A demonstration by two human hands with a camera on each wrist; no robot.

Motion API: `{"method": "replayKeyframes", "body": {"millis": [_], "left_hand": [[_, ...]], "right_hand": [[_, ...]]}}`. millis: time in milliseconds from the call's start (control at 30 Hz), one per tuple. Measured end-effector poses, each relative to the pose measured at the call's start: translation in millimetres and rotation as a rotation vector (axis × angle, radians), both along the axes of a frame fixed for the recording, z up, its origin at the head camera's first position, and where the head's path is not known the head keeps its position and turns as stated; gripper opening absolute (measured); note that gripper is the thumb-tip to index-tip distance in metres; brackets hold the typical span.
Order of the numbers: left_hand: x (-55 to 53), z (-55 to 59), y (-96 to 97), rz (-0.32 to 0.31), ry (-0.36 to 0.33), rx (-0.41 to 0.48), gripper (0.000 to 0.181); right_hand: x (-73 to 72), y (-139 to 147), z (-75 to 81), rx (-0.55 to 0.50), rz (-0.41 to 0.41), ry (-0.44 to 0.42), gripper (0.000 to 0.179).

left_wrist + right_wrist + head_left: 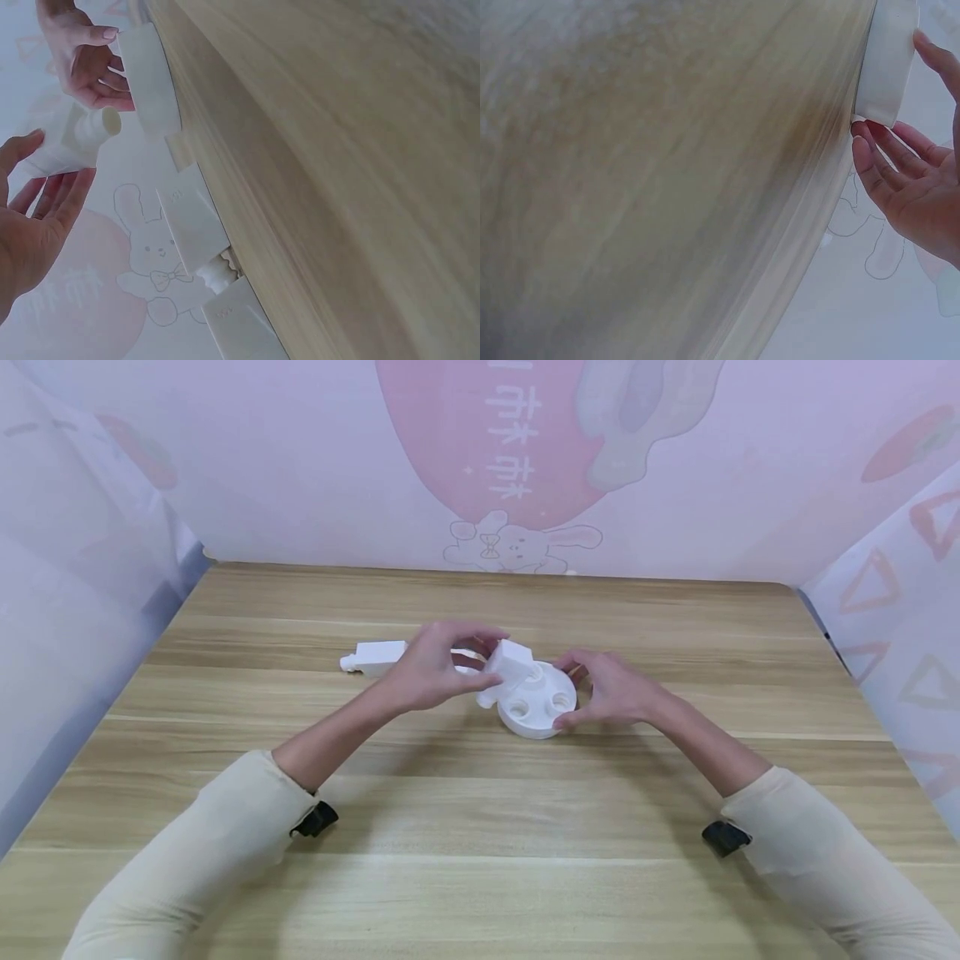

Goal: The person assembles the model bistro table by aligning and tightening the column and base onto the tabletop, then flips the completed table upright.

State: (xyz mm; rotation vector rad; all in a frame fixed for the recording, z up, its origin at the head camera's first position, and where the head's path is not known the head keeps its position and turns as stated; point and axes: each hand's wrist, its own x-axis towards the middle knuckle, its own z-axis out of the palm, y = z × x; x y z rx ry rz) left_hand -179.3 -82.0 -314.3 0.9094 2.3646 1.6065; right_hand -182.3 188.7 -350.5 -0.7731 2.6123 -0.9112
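My left hand (429,675) holds a white rectangular block (514,660) between thumb and fingers, over the left side of a round white base (534,723). In the left wrist view this block (60,150) is tilted, and its short round neck (105,124) points toward the base. Several round holes show in the top of the base, which sits flat on the table. My right hand (618,689) grips the base by its right rim, thumb at the near side and fingers at the far side. The right wrist view shows these fingers curved around the base's side wall (885,67).
Another white block (379,653) with a knobbed end lies on the wooden table (480,860), left of the base and partly behind my left hand. The left wrist view shows two white blocks (193,214) lying end to end. A printed cloth wall (300,468) stands behind the table.
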Motion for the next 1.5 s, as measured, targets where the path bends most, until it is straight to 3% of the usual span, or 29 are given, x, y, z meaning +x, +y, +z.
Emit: {"method": "replayKeyframes", "body": {"millis": [200,433,667,867,1033,1267,1367,1500], "left_hand": [[2.1,0.9,6.3,0.007,-0.098,0.080,0.041],[2.7,-4.6,10.7,-0.003,-0.067,0.083,0.040],[3.6,-8.9,15.8,-0.027,-0.153,0.137,0.042],[3.0,-16.4,18.9,-0.046,-0.159,0.124,0.042],[3.4,-22.1,19.5,-0.099,-0.145,0.105,0.042],[1.1,-18.9,15.9,-0.150,-0.097,-0.037,0.037],[0.8,-16.9,15.7,-0.170,-0.118,-0.092,0.037],[1.4,-16.9,16.7,-0.180,-0.170,-0.074,0.045]], "right_hand": [[0.4,-0.3,0.4,-0.007,-0.005,-0.011,0.072],[-0.3,-0.5,-1.7,-0.020,-0.002,-0.014,0.072],[-0.3,-0.2,-2.6,-0.026,-0.002,-0.022,0.072],[0.3,-0.1,-2.8,-0.020,0.002,-0.018,0.073],[0.7,0.2,-3.1,-0.019,-0.001,-0.014,0.074],[0.9,0.3,-1.9,-0.006,0.003,-0.003,0.076],[0.9,0.5,-1.0,0.002,-0.001,-0.009,0.076],[1.1,0.3,-0.6,0.009,-0.001,-0.007,0.075]]}}
